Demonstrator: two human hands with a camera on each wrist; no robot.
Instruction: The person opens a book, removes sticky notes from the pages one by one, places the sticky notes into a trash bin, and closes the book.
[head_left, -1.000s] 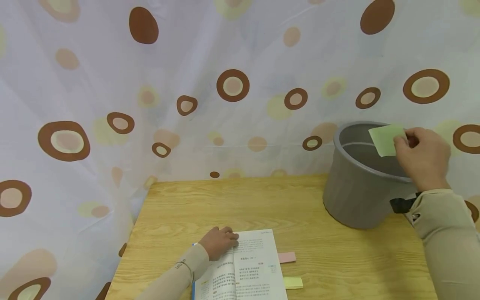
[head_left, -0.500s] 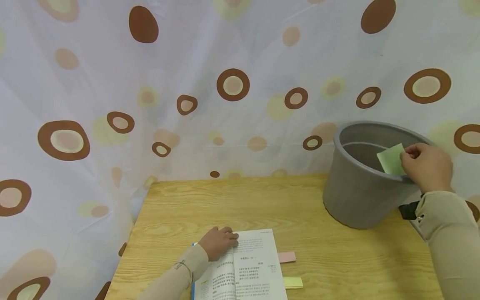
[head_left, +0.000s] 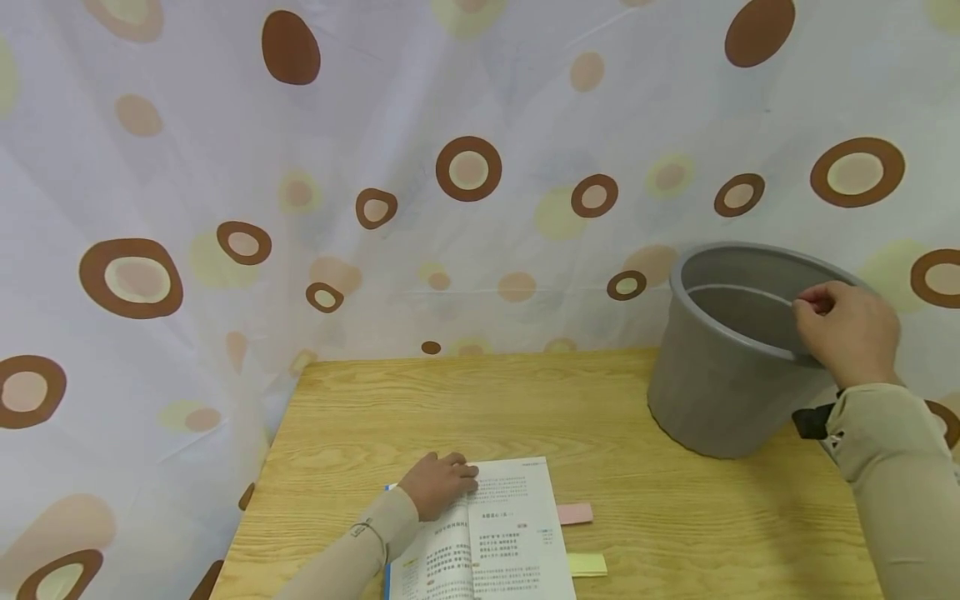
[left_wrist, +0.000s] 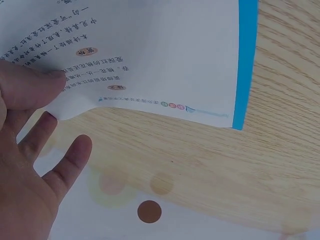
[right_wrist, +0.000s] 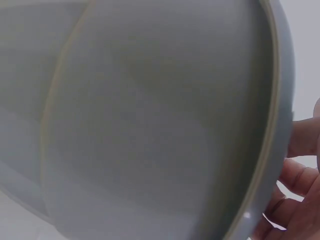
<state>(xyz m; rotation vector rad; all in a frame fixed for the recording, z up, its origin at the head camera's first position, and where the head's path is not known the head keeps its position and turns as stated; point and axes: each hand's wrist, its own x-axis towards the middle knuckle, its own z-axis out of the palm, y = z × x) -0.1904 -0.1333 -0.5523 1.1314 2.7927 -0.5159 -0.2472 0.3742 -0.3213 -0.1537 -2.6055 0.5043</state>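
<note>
Spotty cloth [head_left: 480, 92] hangs behind our table [head_left: 480, 400], where our left hand [head_left: 438, 487] pinches the open book [head_left: 517, 533]. Our right hand [head_left: 851, 329], fingers curled, seemingly empty, is just by the gray bucket [head_left: 731, 383]; we should lift away without bumping it.

The left grip [left_wrist: 22, 175] touches a printed page [left_wrist: 165, 60].

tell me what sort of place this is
Probably a desk corner indoors, though the room beyond is hidden: a pale wood-grain tabletop, a white sheet with brown and beige ovals behind it, and an open white-paged printed book.
</note>
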